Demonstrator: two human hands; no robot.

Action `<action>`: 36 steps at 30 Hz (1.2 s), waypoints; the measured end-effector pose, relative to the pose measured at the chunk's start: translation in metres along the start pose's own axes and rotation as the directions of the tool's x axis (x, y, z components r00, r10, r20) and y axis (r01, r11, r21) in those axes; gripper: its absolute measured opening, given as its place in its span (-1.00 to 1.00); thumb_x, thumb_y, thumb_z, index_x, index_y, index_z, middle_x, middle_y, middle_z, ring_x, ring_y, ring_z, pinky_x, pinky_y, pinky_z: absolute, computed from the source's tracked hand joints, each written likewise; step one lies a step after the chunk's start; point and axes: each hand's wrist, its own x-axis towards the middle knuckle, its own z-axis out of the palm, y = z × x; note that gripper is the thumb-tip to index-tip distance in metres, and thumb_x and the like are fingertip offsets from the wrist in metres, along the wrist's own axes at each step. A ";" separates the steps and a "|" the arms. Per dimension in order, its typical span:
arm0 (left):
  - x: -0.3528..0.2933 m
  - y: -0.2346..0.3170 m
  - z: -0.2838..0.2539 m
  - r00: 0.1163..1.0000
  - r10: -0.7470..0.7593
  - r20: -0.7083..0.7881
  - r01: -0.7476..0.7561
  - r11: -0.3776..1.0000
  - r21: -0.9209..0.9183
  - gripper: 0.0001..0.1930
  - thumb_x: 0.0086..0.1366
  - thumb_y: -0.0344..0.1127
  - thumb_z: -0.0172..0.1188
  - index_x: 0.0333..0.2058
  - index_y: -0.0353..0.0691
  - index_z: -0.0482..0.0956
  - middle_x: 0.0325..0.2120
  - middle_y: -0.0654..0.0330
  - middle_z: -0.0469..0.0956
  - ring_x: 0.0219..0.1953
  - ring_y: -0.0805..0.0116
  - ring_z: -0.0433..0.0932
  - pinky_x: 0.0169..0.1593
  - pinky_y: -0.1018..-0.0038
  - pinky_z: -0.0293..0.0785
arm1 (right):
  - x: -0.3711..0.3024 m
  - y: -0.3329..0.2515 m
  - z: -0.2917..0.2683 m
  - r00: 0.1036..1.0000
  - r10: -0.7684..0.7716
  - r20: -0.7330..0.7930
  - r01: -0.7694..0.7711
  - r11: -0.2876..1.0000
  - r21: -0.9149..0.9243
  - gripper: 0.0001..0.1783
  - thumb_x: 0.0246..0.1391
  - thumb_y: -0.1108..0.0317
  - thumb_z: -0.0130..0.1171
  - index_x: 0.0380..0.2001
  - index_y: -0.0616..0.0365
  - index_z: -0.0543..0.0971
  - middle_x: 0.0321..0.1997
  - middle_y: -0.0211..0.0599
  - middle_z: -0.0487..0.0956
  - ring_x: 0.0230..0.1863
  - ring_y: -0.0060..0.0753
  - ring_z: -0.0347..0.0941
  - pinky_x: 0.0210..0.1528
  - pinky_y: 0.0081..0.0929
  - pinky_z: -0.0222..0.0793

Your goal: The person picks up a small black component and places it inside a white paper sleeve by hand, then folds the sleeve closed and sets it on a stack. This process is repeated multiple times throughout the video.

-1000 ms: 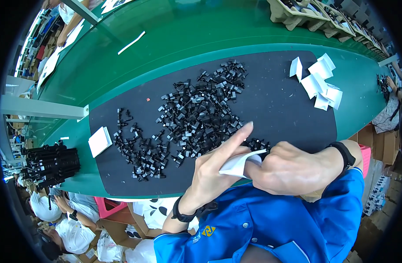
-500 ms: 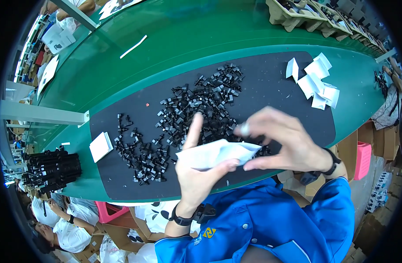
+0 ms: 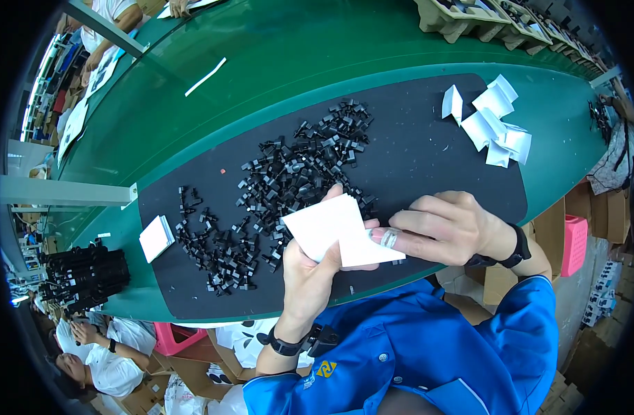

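Observation:
White folded paper [image 3: 324, 227] is held in front of my chest, over the near part of the black mat. My left hand [image 3: 305, 285] grips it from below, thumb across its front and a fingertip showing above its top edge. From the right, my right hand [image 3: 447, 232] closes its fingers on the paper's right-hand part; one finger has a whitish wrap. Whether the paper is one sheet or several is hard to tell. Behind it lies a heap of small black plastic parts [image 3: 282, 173], partly hidden by the paper and my left hand.
A small stack of white paper [image 3: 156, 239] lies at the mat's left edge. Several folded white papers [image 3: 493, 131] are scattered at the far right. Black bundled items [image 3: 85, 270] sit at the table's left end; moulded trays [image 3: 462, 24] stand far right. Another person [image 3: 116, 356] sits lower left.
The paper has turned from edge-on to showing its broad face, angled in two parts. My right hand has come in from beside it and closed on its right side.

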 end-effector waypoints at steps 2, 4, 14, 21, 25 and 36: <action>0.005 0.007 0.002 0.994 -0.087 0.060 0.094 0.989 -0.115 -0.35 0.19 -0.58 0.06 0.22 -0.42 -0.01 -0.01 -0.17 0.38 -0.01 0.01 0.48 -0.17 0.25 0.62 | 0.001 0.002 -0.005 0.999 -0.014 0.043 0.015 1.000 -0.027 -0.70 -0.26 0.41 0.28 -0.32 0.10 0.63 -0.39 -0.35 0.54 -0.55 -0.55 0.37 -0.73 -0.69 0.15; 0.006 0.007 0.003 0.995 -0.042 0.086 0.048 0.997 -0.064 -0.33 0.18 -0.59 0.07 0.23 -0.41 -0.02 -0.03 -0.17 0.40 -0.02 0.01 0.48 -0.18 0.27 0.62 | 0.005 0.003 -0.014 0.990 -0.045 0.135 0.057 0.995 -0.081 -0.69 -0.25 0.38 0.27 -0.30 0.06 0.63 -0.37 -0.33 0.53 -0.55 -0.54 0.37 -0.70 -0.68 0.21; 0.004 0.013 0.015 0.999 0.015 -0.034 -0.006 0.965 0.262 -0.19 0.10 -0.57 0.19 0.26 -0.33 -0.08 -0.15 -0.03 0.46 -0.13 0.09 0.56 -0.35 0.36 0.68 | 0.018 -0.004 -0.026 0.817 0.510 0.268 -0.576 0.732 0.364 -0.77 -0.28 0.37 0.36 -0.42 0.10 0.62 -0.36 -0.37 0.54 -0.53 -0.51 0.38 -0.64 -0.65 0.20; -0.002 -0.002 0.004 0.953 0.249 0.174 -0.300 0.856 0.421 -0.18 0.11 -0.58 0.20 0.26 -0.36 -0.11 -0.22 -0.06 0.53 -0.22 0.18 0.60 -0.37 0.44 0.64 | 0.010 -0.008 0.005 0.889 0.442 0.119 -0.431 0.720 0.544 -0.82 -0.32 0.36 0.45 -0.64 0.10 0.61 -0.59 -0.44 0.50 -0.59 -0.52 0.36 -0.61 -0.59 0.14; -0.009 -0.015 -0.006 0.941 0.293 0.168 -0.338 0.812 0.476 -0.31 0.16 -0.51 0.19 0.21 -0.42 0.05 -0.23 -0.07 0.55 -0.28 0.22 0.62 -0.41 0.47 0.61 | 0.008 -0.029 0.006 0.860 0.511 -0.005 -0.440 0.745 0.501 -0.82 -0.33 0.38 0.45 -0.70 0.10 0.60 -0.68 -0.48 0.47 -0.60 -0.54 0.35 -0.58 -0.56 0.15; 0.001 -0.016 -0.002 0.950 0.191 -0.248 -0.135 0.965 0.223 -0.48 0.36 -0.14 -0.06 0.17 -0.38 0.17 -0.38 -0.05 0.55 -0.53 0.19 0.61 -0.68 0.46 0.53 | -0.056 -0.025 -0.054 0.606 0.795 0.023 -0.739 0.552 0.386 -0.88 -0.22 0.40 0.38 -0.63 0.14 0.61 -0.61 -0.46 0.48 -0.53 -0.55 0.34 -0.52 -0.56 0.18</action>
